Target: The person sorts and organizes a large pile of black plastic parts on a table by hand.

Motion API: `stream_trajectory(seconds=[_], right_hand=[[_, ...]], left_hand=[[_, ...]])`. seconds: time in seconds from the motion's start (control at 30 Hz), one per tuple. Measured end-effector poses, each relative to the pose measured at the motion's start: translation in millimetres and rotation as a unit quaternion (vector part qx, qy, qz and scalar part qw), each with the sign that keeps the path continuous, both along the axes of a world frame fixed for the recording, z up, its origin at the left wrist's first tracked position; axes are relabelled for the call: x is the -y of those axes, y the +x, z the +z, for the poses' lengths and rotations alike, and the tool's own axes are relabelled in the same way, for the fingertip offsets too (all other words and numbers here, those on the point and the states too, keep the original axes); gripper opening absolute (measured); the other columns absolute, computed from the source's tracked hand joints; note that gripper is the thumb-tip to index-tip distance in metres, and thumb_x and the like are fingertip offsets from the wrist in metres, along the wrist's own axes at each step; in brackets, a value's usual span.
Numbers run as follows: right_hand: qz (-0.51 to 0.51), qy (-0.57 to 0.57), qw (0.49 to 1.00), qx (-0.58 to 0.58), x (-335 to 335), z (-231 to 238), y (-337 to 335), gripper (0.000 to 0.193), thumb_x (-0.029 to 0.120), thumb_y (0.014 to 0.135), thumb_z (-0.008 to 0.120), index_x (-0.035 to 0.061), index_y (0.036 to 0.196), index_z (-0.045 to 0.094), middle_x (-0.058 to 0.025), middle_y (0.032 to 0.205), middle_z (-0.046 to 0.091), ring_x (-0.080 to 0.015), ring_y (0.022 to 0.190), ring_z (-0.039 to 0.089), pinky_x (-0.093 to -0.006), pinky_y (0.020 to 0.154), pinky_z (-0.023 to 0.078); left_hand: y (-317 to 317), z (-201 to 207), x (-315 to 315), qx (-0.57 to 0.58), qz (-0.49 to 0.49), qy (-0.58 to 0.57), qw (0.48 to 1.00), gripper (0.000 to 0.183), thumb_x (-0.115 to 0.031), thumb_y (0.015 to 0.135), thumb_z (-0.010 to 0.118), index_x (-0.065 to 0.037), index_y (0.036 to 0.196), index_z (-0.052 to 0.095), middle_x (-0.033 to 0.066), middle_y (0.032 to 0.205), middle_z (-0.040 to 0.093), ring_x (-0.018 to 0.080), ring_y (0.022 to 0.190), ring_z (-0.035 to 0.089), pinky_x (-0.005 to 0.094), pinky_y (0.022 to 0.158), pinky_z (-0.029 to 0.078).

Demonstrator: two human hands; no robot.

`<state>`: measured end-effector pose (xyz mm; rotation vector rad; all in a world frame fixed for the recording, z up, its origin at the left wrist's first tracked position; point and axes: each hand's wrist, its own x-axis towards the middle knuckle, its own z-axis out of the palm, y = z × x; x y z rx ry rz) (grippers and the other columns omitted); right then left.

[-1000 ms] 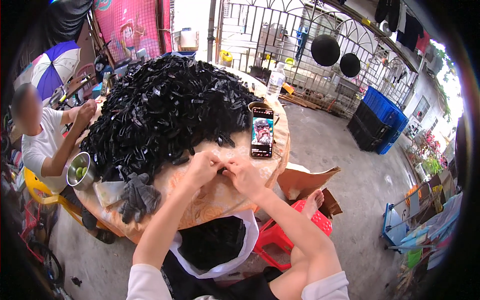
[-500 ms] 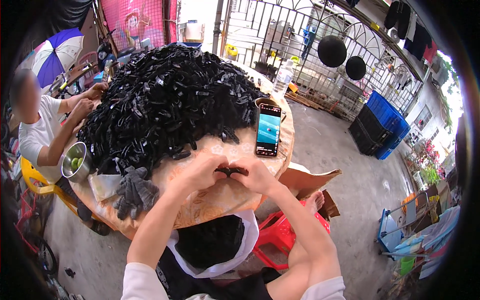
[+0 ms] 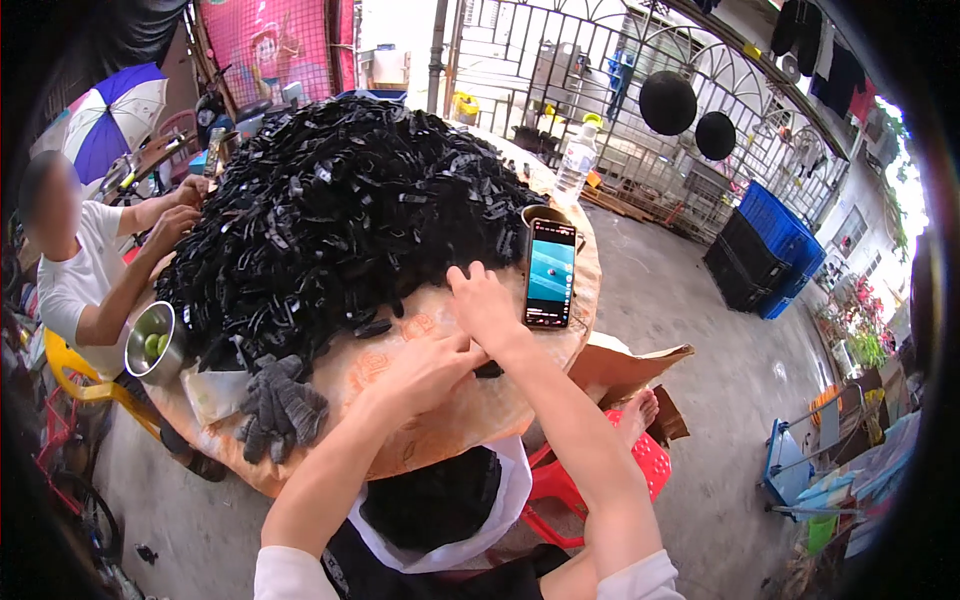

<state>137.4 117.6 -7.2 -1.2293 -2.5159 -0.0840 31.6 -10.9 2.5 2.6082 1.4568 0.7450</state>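
Note:
A large heap of small black pieces, some glossy like plastic clips, covers much of the round table. My right hand reaches over to the heap's near right edge, its fingers stretched out and a little apart. Lower down, my left hand is closed above the tablecloth. A small black piece shows at its fingertips, partly hidden under my right wrist. Right of my right hand, a phone with a lit screen leans upright against a round container.
A grey glove lies at the table's left edge, near a metal bowl with green fruit. A white sack of black pieces sits below the edge. Across the left side a person works. A red stool stands right.
My hands have parted: the right one went forward to the heap, while the left stayed low with the black piece. The whole view shifted slightly.

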Motion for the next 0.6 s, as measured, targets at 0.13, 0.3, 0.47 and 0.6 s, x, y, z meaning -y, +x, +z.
stream_trajectory(seconds=[0.13, 0.3, 0.47, 0.6], right_hand=[[0.038, 0.021, 0.999, -0.032, -5, -2, -1, 0.012, 0.008, 0.085, 0.058, 0.0062, 0.097, 0.060, -0.0198, 0.100, 0.058, -0.0390, 0.089, 0.064, -0.0457, 0.079, 0.055], [0.120, -0.100, 0.984, -0.082, 4, 12, 31, 0.022, 0.002, 0.082, 0.060, 0.0031, 0.103, 0.060, -0.0205, 0.096, 0.061, -0.0351, 0.096, 0.065, -0.0426, 0.081, 0.055], [0.175, -0.278, 0.902, -0.281, 18, 10, 55, 0.036, -0.004, 0.082, 0.057, 0.0015, 0.118, 0.059, -0.0124, 0.101, 0.063, -0.0190, 0.096, 0.064, -0.0308, 0.084, 0.053], [0.204, -0.428, 0.769, -0.428, 34, -3, 57, 0.045, -0.008, 0.089, 0.053, 0.0009, 0.133, 0.050, -0.0100, 0.118, 0.060, -0.0160, 0.109, 0.060, -0.0294, 0.091, 0.052]], left_hand=[[4, 4, 1, -0.064, -0.026, 0.044, 0.997, 0.038, -0.004, 0.077, 0.065, -0.011, 0.114, 0.067, 0.0122, 0.101, 0.063, 0.0319, 0.085, 0.067, 0.0411, 0.072, 0.054], [8, 13, 4, -0.032, 0.007, -0.078, 0.996, 0.023, -0.009, 0.075, 0.066, -0.010, 0.096, 0.074, 0.0131, 0.096, 0.064, 0.0318, 0.085, 0.066, 0.0423, 0.073, 0.054], [-4, 22, 6, 0.066, -0.009, -0.084, 0.994, 0.016, -0.012, 0.076, 0.068, -0.007, 0.090, 0.075, 0.0128, 0.093, 0.065, 0.0323, 0.082, 0.065, 0.0422, 0.074, 0.053], [-18, 21, 1, 0.112, 0.016, -0.088, 0.990, 0.010, -0.013, 0.075, 0.072, -0.005, 0.080, 0.073, 0.0112, 0.086, 0.067, 0.0333, 0.076, 0.063, 0.0407, 0.070, 0.051]])
